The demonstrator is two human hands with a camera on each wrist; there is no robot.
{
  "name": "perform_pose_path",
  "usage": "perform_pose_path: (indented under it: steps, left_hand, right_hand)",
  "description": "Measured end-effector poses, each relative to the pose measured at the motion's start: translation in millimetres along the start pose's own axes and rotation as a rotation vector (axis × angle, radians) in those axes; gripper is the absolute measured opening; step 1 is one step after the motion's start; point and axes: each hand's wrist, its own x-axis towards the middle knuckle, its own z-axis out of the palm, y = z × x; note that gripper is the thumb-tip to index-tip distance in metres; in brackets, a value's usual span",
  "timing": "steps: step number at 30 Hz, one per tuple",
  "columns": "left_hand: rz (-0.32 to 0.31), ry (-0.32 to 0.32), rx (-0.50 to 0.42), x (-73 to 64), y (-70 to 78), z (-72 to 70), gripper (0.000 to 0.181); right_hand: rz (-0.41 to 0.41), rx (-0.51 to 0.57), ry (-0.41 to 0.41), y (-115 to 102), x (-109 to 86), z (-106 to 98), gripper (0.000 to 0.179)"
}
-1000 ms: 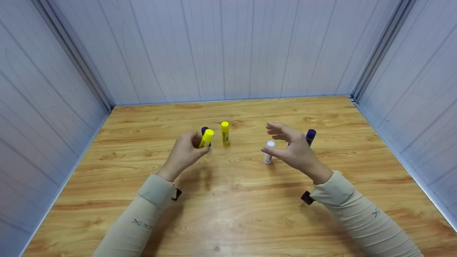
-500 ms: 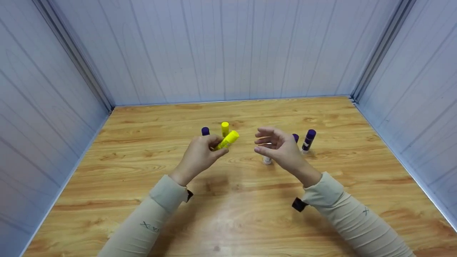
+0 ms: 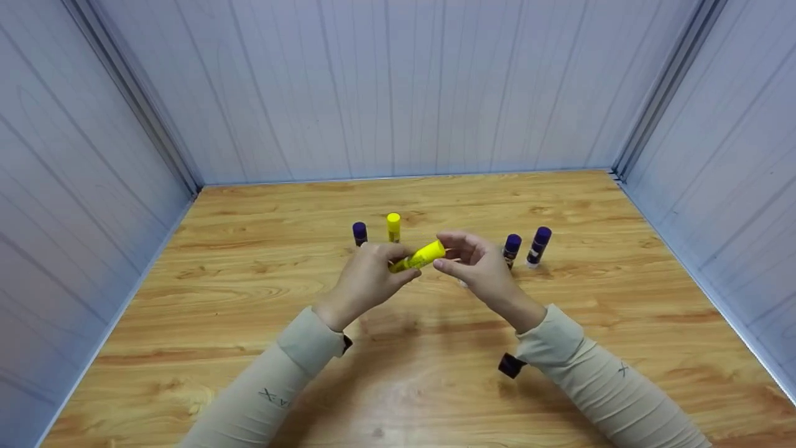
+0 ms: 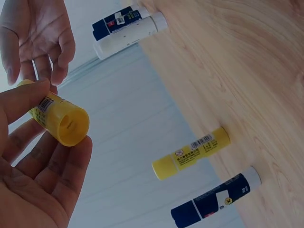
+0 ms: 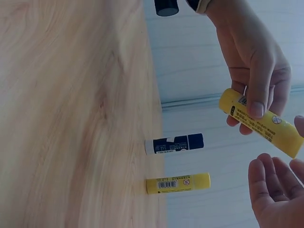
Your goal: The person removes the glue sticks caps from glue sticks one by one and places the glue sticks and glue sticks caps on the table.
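My left hand (image 3: 368, 279) pinches a yellow glue stick (image 3: 424, 255) between thumb and fingers, held tilted above the table. Its hollow base end (image 4: 73, 127) faces the left wrist camera. At the capped end is my right hand (image 3: 484, 274), thumb and fingers apart on either side of the cap, fingertips right at it. In the right wrist view those fingers (image 5: 270, 183) are loosely bent below the cap. Behind the left hand, a second yellow glue stick (image 3: 393, 227) and a dark blue one (image 3: 359, 233) stand upright, their lower parts partly hidden.
Two dark blue glue sticks, a nearer one (image 3: 512, 247) and a farther one (image 3: 540, 246), stand right of the right hand. A white glue stick (image 4: 128, 40) is mostly hidden behind that hand in the head view. Pale panel walls (image 3: 410, 87) enclose the wooden table (image 3: 249, 249).
My left hand has carried the yellow glue stick rightward, tilting it toward the right hand. The right hand has moved left to the cap, uncovering the dark blue sticks and covering the white one.
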Motion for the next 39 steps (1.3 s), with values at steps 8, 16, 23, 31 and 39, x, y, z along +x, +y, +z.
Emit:
perform_pose_path:
  steps: [8, 16, 23, 31, 39]
  left_hand:
    - [0.028, -0.008, 0.012, 0.0, 2.4, 4.6, 0.026]
    - [0.075, 0.002, 0.060, -1.2, 2.7, 6.2, 0.026]
    - [0.117, -0.008, 0.082, -1.3, 3.0, 4.9, 0.026]
    - [0.088, -0.054, 0.045, -0.2, 6.4, 0.2, 0.027]
    - [0.003, -0.124, -0.041, 1.5, 4.3, -7.7, 0.030]
  right_hand:
    - [-0.019, 0.030, 0.013, 1.6, -0.6, 2.3, 0.033]
    - [-0.027, 0.058, 0.008, 1.2, -1.2, 2.2, 0.028]
    - [-0.050, 0.026, -0.001, 2.5, 0.4, 0.5, 0.027]
    - [-0.065, 0.029, -0.003, -0.7, -1.9, -2.0, 0.025]
    - [-0.091, 0.028, 0.019, -5.9, -3.2, -8.3, 0.026]
